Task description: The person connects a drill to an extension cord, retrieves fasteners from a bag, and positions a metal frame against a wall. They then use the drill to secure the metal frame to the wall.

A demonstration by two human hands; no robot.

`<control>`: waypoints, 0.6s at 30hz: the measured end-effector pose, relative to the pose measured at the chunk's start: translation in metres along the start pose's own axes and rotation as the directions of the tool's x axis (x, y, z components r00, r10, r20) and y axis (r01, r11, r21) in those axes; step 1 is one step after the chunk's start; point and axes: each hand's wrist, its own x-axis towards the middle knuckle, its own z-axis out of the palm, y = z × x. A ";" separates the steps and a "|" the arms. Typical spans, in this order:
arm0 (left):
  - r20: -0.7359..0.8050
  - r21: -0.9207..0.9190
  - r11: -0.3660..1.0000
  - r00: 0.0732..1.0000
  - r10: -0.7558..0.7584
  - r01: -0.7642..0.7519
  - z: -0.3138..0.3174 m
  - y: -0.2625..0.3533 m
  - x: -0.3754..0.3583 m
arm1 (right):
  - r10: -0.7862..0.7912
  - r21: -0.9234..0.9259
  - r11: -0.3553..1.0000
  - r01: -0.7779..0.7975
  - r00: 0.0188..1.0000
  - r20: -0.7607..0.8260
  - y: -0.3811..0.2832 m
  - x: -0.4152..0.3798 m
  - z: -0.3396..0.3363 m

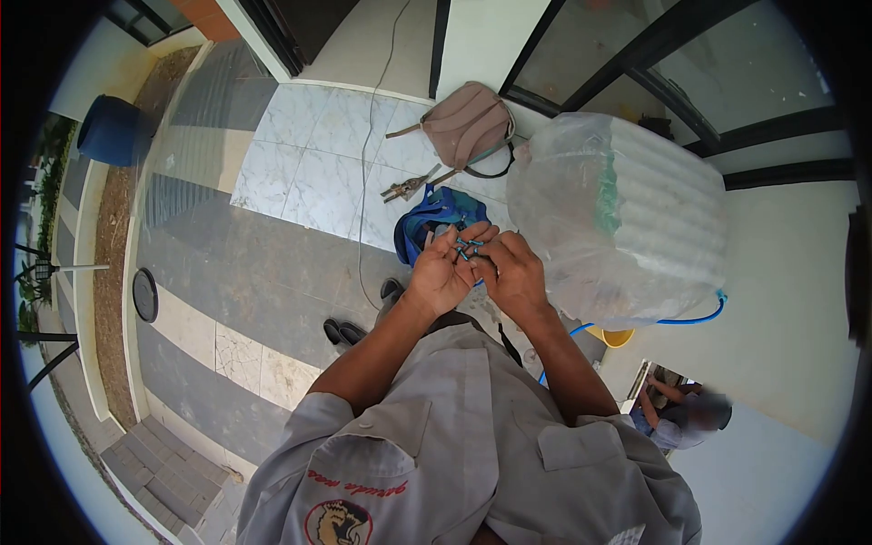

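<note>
My left hand (438,276) is turned palm up in front of my chest, cupped under several small blue pieces (468,245). They are short and thin, too small to tell their exact kind. My right hand (518,280) meets it from the right, its bent thumb and fingers closed on one of the blue pieces above the left fingers. Below both hands, on the floor, lies a blue bag (420,222), partly covered by them.
A brown backpack (468,125) and some metal tools (406,188) lie on the tiles beside a cable (366,150). To the right stand a big plastic-wrapped bundle (627,218), a yellow bucket (618,338) and a blue hose (690,321). Black shoes (343,331) sit left. Another person (677,418) is at far right.
</note>
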 end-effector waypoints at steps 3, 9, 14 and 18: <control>0.139 -0.050 0.999 0.990 -0.015 0.022 -0.017 -0.001 0.001 | -0.048 0.002 0.999 0.048 0.999 0.026 -0.001 -0.001 -0.003; -0.084 0.062 0.998 0.996 -0.008 0.013 -0.001 -0.010 -0.008 | -0.112 -0.091 0.988 0.126 0.983 0.145 0.003 -0.012 -0.001; 0.028 -0.051 0.998 0.999 0.025 -0.024 -0.049 -0.016 0.006 | -0.064 0.173 0.984 0.050 0.995 0.074 0.001 -0.013 -0.001; -0.090 0.001 0.999 0.994 0.053 -0.053 -0.028 -0.013 -0.012 | 0.261 0.342 0.898 -0.275 0.961 0.087 0.003 -0.019 -0.007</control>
